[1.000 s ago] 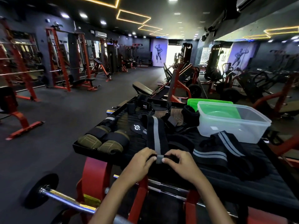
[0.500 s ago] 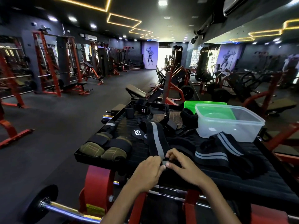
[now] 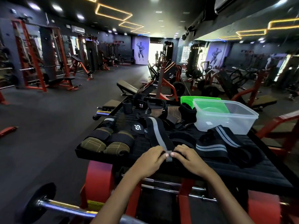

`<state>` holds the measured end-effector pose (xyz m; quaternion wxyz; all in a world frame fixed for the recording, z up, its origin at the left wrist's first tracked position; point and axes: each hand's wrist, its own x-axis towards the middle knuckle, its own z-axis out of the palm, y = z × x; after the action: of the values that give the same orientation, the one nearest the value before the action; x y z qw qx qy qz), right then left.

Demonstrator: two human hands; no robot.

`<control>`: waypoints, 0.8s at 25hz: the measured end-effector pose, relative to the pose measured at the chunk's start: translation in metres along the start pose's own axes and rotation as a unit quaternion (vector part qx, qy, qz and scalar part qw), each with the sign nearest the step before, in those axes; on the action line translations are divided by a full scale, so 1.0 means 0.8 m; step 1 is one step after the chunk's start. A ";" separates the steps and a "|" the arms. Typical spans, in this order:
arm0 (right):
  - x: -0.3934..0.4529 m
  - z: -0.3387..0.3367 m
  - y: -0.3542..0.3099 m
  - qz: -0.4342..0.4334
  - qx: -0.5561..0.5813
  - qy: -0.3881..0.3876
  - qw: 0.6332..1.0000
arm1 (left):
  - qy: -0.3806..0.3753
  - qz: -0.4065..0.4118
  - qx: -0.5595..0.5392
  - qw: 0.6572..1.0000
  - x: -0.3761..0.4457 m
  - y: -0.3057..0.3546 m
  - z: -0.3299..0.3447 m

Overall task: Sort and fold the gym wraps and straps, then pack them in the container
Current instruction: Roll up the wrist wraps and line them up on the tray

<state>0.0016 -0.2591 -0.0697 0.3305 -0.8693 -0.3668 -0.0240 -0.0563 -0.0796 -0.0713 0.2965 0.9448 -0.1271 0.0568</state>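
Both hands, left and right, pinch the wrap end well short of the container; roll tightly, edges aligned.

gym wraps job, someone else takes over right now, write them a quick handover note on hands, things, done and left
Left hand and right hand: both pinch the near end of the black wrap with a grey stripe, which lies stretched out on the black padded bench.
Clear container: on the bench's far right, nothing packed in it; green lid behind it.
Striped wraps heap lies right of the hands, olive pads lie left, and more straps at the far end.
Done: nothing packed.
Left: fold this wrap, sort and fold the rest, pack all.
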 end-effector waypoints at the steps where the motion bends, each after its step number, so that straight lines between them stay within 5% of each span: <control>1: 0.000 0.000 -0.001 0.008 0.007 -0.002 1.000 | 0.019 0.014 0.003 1.000 -0.001 0.001 0.003; 6: -0.008 -0.004 -0.006 0.001 0.100 0.021 0.995 | 0.058 0.045 0.128 0.989 -0.006 -0.004 0.014; 20: -0.009 -0.008 -0.005 0.006 0.211 -0.024 0.977 | 0.136 0.050 0.041 0.989 -0.014 0.007 0.026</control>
<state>-0.0049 -0.2649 -0.0646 0.4977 -0.7826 -0.3661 0.0764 -0.0677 -0.0936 -0.0876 0.2687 0.9323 -0.1300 0.2045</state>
